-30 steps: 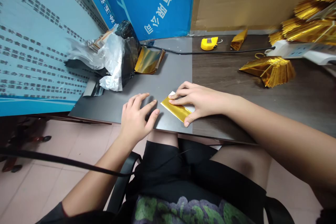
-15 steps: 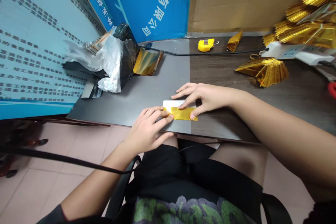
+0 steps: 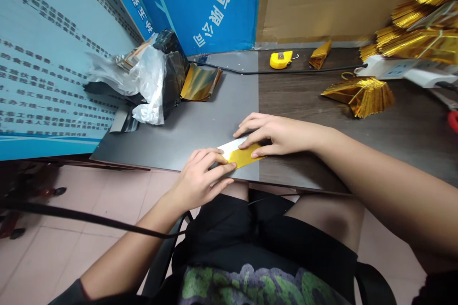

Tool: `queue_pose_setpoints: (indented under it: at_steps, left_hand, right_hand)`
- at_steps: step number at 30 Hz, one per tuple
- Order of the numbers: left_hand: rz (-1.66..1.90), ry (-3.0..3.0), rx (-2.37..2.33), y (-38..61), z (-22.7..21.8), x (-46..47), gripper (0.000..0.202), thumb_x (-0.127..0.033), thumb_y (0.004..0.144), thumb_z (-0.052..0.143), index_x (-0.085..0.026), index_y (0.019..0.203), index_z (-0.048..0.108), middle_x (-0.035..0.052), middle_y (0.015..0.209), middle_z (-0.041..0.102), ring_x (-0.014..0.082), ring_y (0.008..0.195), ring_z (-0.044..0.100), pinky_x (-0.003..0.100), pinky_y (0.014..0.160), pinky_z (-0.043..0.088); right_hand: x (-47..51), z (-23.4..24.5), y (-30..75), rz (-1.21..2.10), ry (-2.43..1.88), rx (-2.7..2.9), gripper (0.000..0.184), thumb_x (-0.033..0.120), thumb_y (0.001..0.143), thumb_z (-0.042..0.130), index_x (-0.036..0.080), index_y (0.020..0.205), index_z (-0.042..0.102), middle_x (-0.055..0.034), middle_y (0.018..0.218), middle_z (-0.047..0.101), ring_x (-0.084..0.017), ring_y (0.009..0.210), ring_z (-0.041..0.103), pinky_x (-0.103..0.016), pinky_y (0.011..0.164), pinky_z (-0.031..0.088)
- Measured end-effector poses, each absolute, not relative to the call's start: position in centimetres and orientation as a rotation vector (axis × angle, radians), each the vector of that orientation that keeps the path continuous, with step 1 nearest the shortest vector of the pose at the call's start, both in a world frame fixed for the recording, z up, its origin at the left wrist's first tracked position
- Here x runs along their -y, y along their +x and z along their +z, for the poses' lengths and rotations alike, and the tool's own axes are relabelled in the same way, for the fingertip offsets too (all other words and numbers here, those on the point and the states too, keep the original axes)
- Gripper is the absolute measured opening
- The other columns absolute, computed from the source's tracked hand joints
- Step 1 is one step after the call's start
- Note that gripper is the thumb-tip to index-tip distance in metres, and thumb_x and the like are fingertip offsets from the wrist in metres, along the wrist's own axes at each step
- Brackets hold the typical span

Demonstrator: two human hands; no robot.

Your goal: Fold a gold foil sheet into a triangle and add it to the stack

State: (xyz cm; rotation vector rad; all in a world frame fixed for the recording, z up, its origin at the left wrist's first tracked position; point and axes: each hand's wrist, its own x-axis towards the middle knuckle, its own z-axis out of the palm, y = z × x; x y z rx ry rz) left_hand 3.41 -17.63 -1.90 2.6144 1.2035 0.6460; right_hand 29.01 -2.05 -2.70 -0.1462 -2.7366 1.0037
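A small folded sheet of gold foil paper [image 3: 244, 155] with a white back lies near the table's front edge. My right hand [image 3: 277, 133] lies flat over its right part, fingers stretched out and pressing it down. My left hand [image 3: 202, 178] touches the sheet's left end, its fingers bent and pinching the gold flap. Both hands meet on the paper, which sits at an angle on the grey mat [image 3: 200, 124].
At the back left stand crumpled plastic bags [image 3: 150, 81] and a stack of gold sheets [image 3: 200, 83]. A yellow tape measure [image 3: 281, 59], a cable, bundles of folded gold paper [image 3: 361, 95] and a white power strip [image 3: 404, 69] sit toward the back right.
My left hand came from the bare mat onto the paper's left end. The paper turned, and its gold flap now lies folded over the white side.
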Motion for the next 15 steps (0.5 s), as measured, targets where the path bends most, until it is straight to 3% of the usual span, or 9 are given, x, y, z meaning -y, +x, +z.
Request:
queue_pose_setpoints:
  at_steps: [6, 15]
  left_hand:
    - [0.614, 2.64, -1.233, 5.1, -1.8, 18.3, 0.027, -0.017, 0.097, 0.064, -0.016, 0.123, 0.064, 0.0079, 0.108, 0.068, 0.0219, 0.106, 0.06, 0.036, 0.085, 0.049]
    - [0.623, 2.62, -1.276, 7.1, -2.0, 18.8, 0.036, -0.015, 0.098, 0.062, -0.023, 0.134, 0.061, 0.0044, 0.108, 0.068, 0.0188, 0.098, 0.055, 0.033, 0.081, 0.044]
  right_hand:
    - [2.8, -1.7, 28.7, 0.899, -0.197, 2.758, 0.027, 0.028, 0.103, 0.057, 0.018, 0.108, 0.081, -0.0127, 0.109, 0.068, -0.024, 0.101, 0.057, -0.04, 0.086, 0.051]
    - [2.7, -1.8, 28.7, 1.016, -0.179, 2.735, 0.025, 0.029, 0.103, 0.059, 0.015, 0.112, 0.078, -0.0115, 0.115, 0.072, -0.023, 0.107, 0.061, -0.037, 0.091, 0.052]
